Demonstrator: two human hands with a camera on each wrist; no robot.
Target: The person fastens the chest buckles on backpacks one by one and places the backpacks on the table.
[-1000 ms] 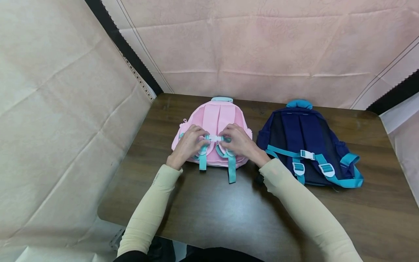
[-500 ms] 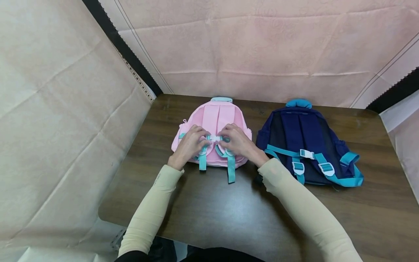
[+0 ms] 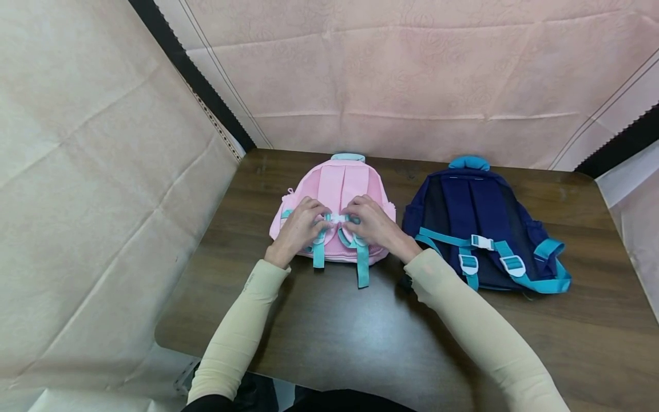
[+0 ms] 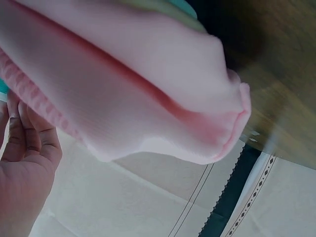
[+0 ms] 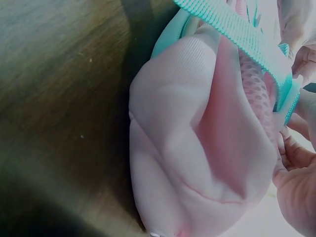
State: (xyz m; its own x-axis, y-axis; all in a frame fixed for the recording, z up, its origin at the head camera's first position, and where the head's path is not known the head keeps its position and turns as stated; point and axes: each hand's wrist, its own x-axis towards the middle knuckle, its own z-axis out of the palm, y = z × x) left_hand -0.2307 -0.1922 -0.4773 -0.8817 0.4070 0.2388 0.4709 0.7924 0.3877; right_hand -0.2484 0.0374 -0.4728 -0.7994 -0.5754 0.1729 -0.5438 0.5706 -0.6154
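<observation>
A pink backpack (image 3: 330,180) lies on the wooden table with its shoulder straps facing up. A small white buckle (image 3: 337,218) joins turquoise webbing across those straps. At the buckle's left end, the fingers and thumb of my left hand (image 3: 302,226) pinch it; my right hand (image 3: 374,224) pinches its right end. Both hands have bent fingers. The right wrist view shows my right hand (image 5: 298,170) beside the pink fabric (image 5: 173,94), close below the turquoise strap (image 5: 237,37). Part of the buckle is hidden by the fingertips. Two loose strap ends (image 3: 363,269) hang toward me.
To the right lies a navy backpack (image 3: 465,200) with turquoise straps and a fastened white buckle (image 3: 482,242). My right forearm (image 3: 463,309) passes close to its lower left corner. Pale patterned sheets (image 3: 412,74) enclose the table (image 3: 355,332) behind and at the left.
Both hands keep their hold at the buckle with almost no movement. The view has shifted very slightly; both backpacks stay in place.
</observation>
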